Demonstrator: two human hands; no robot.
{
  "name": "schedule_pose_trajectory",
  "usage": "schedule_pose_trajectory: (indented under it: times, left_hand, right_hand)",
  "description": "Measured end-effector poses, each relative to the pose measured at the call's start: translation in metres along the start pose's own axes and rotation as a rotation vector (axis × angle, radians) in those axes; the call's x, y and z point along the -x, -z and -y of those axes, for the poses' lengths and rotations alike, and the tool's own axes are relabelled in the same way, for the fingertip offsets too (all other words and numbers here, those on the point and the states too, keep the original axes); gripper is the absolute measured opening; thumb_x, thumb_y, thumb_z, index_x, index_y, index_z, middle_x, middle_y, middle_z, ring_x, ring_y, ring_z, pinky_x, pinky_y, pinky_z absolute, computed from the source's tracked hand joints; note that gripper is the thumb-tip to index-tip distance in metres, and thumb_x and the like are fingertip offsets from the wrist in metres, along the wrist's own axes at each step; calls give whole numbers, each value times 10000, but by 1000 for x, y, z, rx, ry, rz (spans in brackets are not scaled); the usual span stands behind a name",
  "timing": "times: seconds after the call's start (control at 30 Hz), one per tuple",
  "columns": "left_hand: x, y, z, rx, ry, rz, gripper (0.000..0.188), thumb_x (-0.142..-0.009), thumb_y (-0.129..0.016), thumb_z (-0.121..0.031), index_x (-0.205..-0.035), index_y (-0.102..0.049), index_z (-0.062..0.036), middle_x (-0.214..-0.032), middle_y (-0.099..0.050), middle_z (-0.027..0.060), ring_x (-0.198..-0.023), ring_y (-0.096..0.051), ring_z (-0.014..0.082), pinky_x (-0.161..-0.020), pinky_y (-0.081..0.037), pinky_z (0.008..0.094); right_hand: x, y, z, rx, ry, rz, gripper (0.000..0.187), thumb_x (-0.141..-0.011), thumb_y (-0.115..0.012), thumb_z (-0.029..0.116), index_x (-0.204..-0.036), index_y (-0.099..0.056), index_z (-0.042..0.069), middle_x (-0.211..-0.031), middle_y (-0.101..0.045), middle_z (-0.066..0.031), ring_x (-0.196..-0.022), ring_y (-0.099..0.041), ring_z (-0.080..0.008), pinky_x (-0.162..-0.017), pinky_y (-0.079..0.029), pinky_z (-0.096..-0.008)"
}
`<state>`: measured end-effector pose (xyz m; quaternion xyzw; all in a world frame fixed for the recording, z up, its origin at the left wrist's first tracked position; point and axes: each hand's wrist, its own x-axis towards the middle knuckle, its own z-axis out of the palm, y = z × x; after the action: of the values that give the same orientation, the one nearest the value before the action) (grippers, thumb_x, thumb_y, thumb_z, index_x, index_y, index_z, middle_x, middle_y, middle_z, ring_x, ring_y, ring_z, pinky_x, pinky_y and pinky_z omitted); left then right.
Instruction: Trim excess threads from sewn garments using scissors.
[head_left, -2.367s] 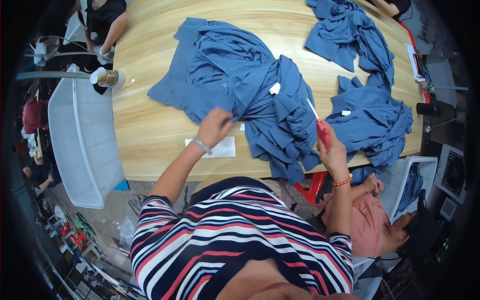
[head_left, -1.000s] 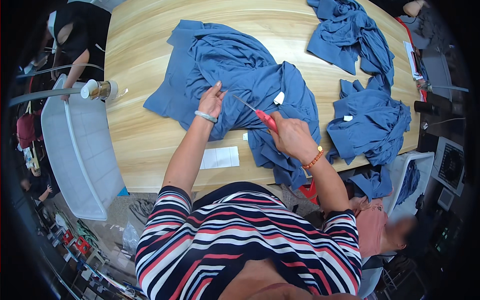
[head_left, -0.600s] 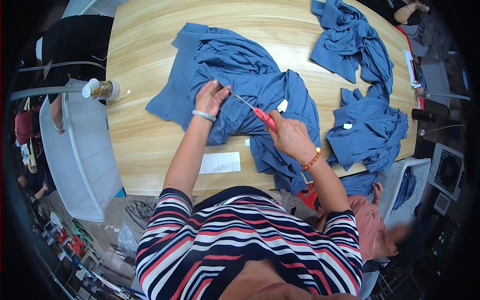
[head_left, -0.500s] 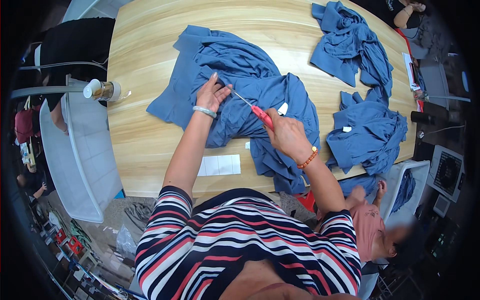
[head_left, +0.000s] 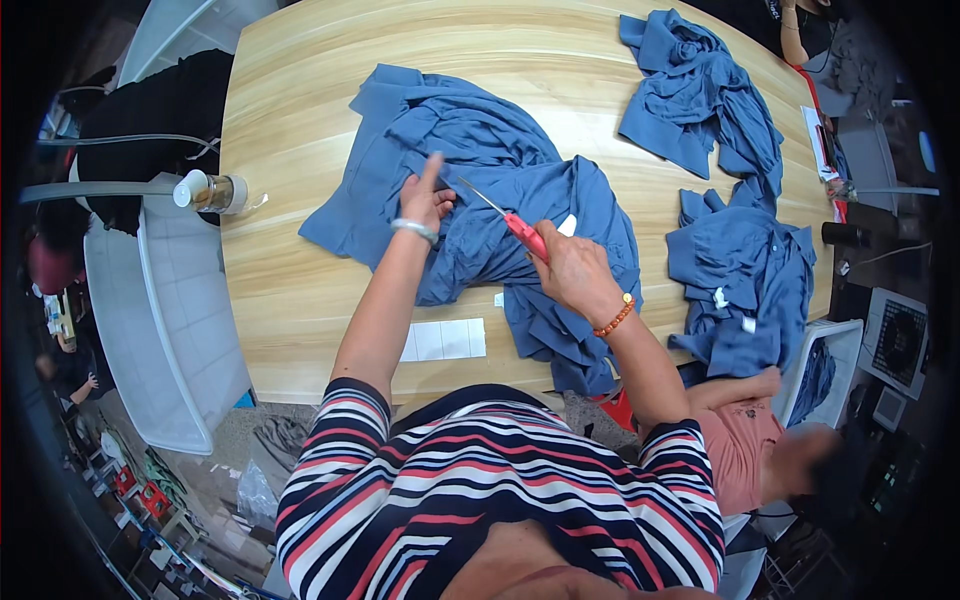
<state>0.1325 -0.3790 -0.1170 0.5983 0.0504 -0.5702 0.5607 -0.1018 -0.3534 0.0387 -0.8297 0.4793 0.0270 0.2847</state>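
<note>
Head cam: R hand [head_left: 577, 268] still grips red-hdl tool [head_left: 523, 235]; L hand [head_left: 424, 203] loose, now more curled.

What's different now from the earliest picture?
The left hand moved forward, farther over the large blue garment. The right hand, gripping the red-handled tool throughout, moved left, bringing its tip near the left hand. The lower-right blue pile changed shape. The jar and white paper stayed put.
</note>
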Motion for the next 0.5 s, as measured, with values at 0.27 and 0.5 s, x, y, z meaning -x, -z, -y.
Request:
schedule_pose_trajectory:
  times: [0.27, 0.5]
  left_hand:
    - [-35, 7, 38, -31, -173, -118, 178, -892, -593, -145, -898, -452, -38, -717, -583, 89, -464, -566, 192, -363, -448, 289]
    - [21, 17, 13, 159, -197, 366, 104, -915, -577, -119, -996, -549, -61, -977, -629, 65, -930, -603, 200, -870, -474, 375]
  right_hand:
    - [8, -10, -9, 15, 15, -46, 236, -842, -599, 204, -992, -500, 50, -680, -621, -188, -663, -631, -373, -604, -488, -467]
    - [4, -7, 5, -5, 75, -73, 251, -844, -597, 220, -960, -488, 25, -660, -618, -193, -653, -634, -372, -588, -488, -465]
